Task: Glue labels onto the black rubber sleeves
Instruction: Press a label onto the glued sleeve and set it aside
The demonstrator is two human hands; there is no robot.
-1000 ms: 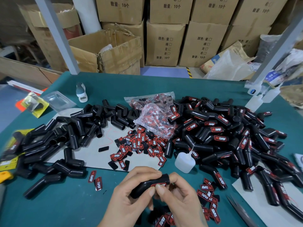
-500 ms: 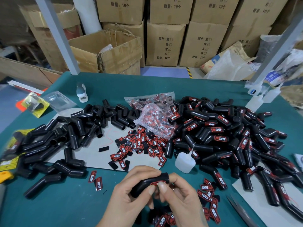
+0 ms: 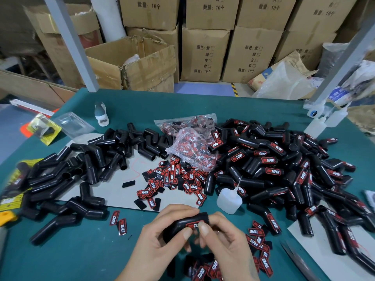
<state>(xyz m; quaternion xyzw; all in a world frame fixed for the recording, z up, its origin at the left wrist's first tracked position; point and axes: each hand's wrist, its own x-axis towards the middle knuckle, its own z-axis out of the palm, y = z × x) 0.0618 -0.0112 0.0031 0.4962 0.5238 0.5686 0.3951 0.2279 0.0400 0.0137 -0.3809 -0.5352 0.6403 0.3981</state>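
Both the left hand (image 3: 162, 238) and right hand (image 3: 221, 240) are clamped on one black rubber sleeve (image 3: 183, 222), thumbs squashing the red label (image 3: 193, 225), so uneven pressure could probably slide it crooked or squeeze glue onto the fingers.

Our two bare hands

We see our left hand (image 3: 156, 243) at about seven o'clock and our right hand (image 3: 225, 242) at about five o'clock. We wear no gloves, and no sleeves show on our wrists. Our nails are short and plain, with no paint. A thin ring (image 3: 217, 232) sits on one finger of our right hand. We see no watch or band.
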